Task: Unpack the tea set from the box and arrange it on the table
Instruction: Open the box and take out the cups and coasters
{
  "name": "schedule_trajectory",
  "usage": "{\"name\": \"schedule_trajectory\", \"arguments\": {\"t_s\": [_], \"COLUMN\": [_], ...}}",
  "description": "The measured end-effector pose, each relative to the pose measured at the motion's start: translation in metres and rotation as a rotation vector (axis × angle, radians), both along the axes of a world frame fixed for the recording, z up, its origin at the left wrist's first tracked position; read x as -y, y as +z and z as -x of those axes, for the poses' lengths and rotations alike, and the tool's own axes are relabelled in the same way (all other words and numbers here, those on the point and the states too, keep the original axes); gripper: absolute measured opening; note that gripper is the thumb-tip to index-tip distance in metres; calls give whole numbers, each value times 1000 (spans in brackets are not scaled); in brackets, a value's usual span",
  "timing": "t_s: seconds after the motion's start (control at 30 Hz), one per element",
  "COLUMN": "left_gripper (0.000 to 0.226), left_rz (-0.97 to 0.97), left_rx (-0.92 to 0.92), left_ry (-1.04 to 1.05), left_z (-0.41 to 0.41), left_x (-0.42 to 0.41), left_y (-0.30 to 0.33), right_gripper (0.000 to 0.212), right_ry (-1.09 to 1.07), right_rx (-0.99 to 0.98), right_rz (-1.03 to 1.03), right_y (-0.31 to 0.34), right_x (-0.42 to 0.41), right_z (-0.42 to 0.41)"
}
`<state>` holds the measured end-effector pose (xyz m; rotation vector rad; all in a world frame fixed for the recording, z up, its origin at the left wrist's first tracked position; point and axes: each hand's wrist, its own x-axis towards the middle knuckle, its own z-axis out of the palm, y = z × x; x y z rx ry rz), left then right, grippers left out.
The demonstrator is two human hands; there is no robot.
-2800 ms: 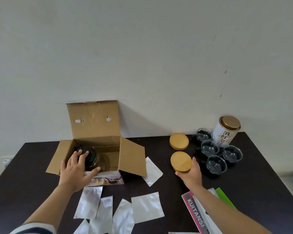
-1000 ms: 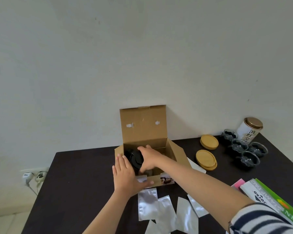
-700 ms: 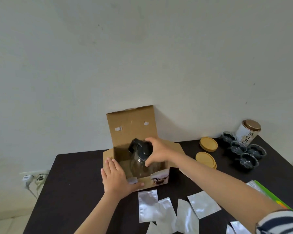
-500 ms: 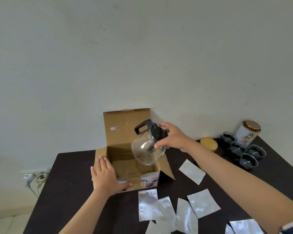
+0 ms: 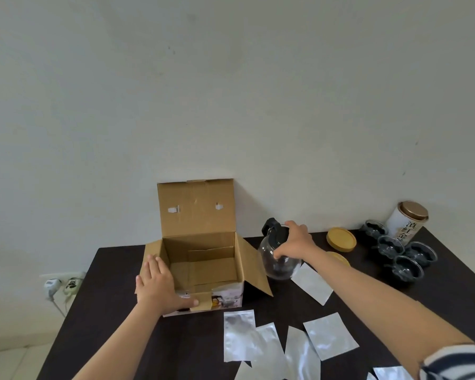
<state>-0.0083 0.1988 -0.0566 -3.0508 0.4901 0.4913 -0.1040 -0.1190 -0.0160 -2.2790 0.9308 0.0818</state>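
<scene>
glass teapot [image 5: 279,263]: clear body with a black lid and black handle, upright just right of the box, on or just above the table; its base overlaps the edge of one foil pouch [image 5: 311,283].
right hand [image 5: 295,244]: over the teapot's top, fingers curled round the lid and neck, gripping it.
left hand [image 5: 159,286]: lies flat on the near left corner of the box, fingers straight and together, thumb stretched along the front edge, grasping nothing.
cardboard box [image 5: 200,259]: brown, open, lid flap standing up at the back, side flaps spread; only bare cardboard shows inside; a printed picture runs along the front wall.
table [image 5: 107,311]: dark, set against a pale wall.
foil pouches [image 5: 261,344]: silver, flat, scattered at the near edge in front of the box, some overlapping.
wooden lids [image 5: 340,239]: two round ones right of the teapot, the nearer one partly hidden behind the right forearm.
glass cups [image 5: 407,267]: four small ones clustered at the far right.
tea tin [image 5: 407,222]: white with a bronze cap, behind the cups.
plugs [image 5: 62,285]: two in a wall socket, left of the table.
</scene>
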Motion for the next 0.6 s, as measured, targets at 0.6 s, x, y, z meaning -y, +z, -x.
{"name": "schedule_trajectory", "arguments": {"t_s": [0.6], "left_gripper": [153], "left_rz": [218], "left_rx": [22], "left_ry": [-45], "left_z": [4], "left_x": [15], "left_y": [-10], "right_gripper": [100], "right_ry": [36], "right_rx": [28], "right_rz": [-11], "right_y": [-42], "right_x": [31], "right_z": [-29]}}
